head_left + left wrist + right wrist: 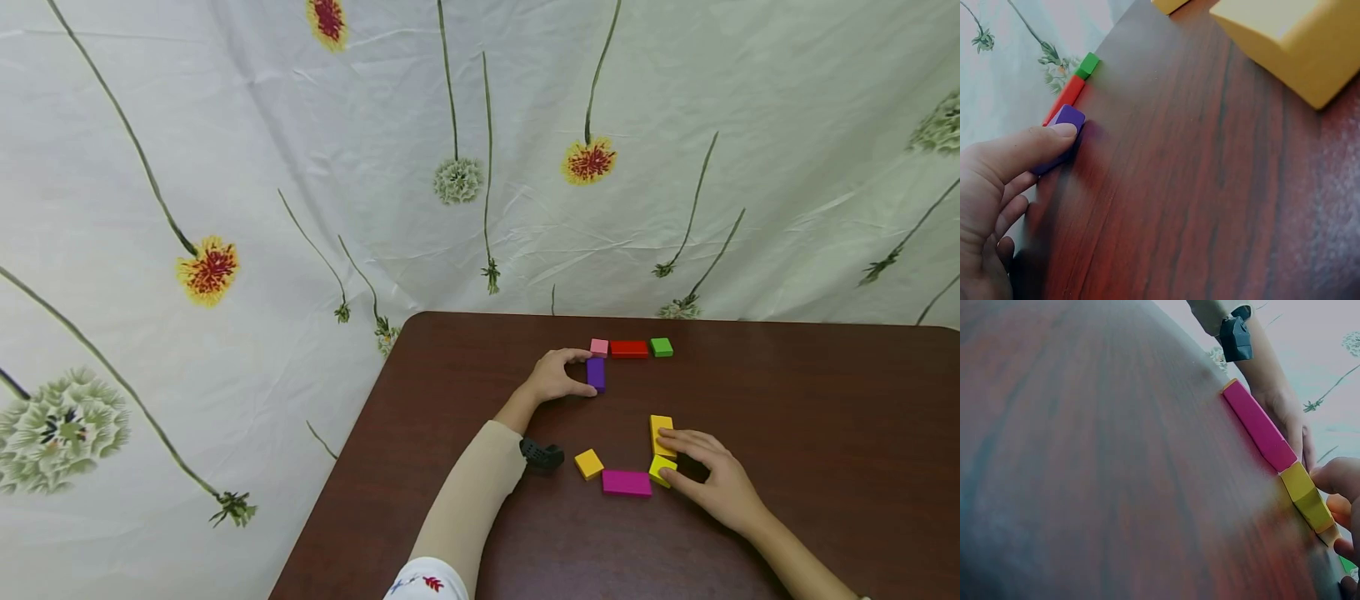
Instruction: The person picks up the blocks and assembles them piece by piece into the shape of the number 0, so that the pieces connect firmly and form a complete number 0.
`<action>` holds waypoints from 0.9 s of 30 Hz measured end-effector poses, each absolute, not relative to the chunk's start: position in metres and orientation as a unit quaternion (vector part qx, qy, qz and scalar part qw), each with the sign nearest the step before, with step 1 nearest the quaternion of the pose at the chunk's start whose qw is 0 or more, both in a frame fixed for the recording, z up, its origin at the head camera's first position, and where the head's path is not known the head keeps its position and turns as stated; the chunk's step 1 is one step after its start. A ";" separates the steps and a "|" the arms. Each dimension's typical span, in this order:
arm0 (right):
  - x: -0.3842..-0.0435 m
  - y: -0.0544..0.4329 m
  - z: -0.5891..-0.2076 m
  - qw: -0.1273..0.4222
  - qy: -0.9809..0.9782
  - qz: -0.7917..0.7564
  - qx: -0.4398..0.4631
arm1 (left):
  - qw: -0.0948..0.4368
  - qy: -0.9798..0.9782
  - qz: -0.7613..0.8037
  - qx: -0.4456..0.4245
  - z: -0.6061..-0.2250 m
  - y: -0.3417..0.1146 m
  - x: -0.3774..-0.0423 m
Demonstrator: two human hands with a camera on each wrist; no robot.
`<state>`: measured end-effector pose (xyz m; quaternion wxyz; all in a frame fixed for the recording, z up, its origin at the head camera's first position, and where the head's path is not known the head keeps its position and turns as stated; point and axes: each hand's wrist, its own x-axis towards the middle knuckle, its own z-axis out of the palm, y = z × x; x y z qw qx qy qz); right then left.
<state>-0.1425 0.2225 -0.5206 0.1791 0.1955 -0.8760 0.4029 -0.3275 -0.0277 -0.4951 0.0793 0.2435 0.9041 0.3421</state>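
In the head view my left hand pinches a purple block by its two ends, thumb at the near end. The block lies just below a small pink block, which sits beside a red block and a green block. My right hand has its thumb against a small bright yellow block and its fingers on a longer yellow block. These two touch end to end. A magenta block adjoins the small yellow one, with an orange-yellow block at its left.
All the blocks lie on a dark brown wooden table. Behind it hangs a white flower-print cloth. A black strap device is worn on the left wrist, over the tan sleeve.
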 end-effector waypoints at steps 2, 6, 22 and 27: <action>-0.142 0.222 -0.520 0.180 -0.876 0.402 0.197 | 0.075 0.903 0.346 0.244 -0.495 -0.028 -0.326; -0.142 0.221 -0.519 0.180 -0.874 0.406 0.199 | 0.069 0.901 0.350 0.246 -0.496 -0.030 -0.322; -0.142 0.222 -0.519 0.184 -0.874 0.404 0.197 | 0.065 0.899 0.344 0.264 -0.487 -0.053 -0.281; -0.141 0.221 -0.518 0.178 -0.879 0.400 0.189 | 0.066 0.899 0.341 0.267 -0.485 -0.059 -0.268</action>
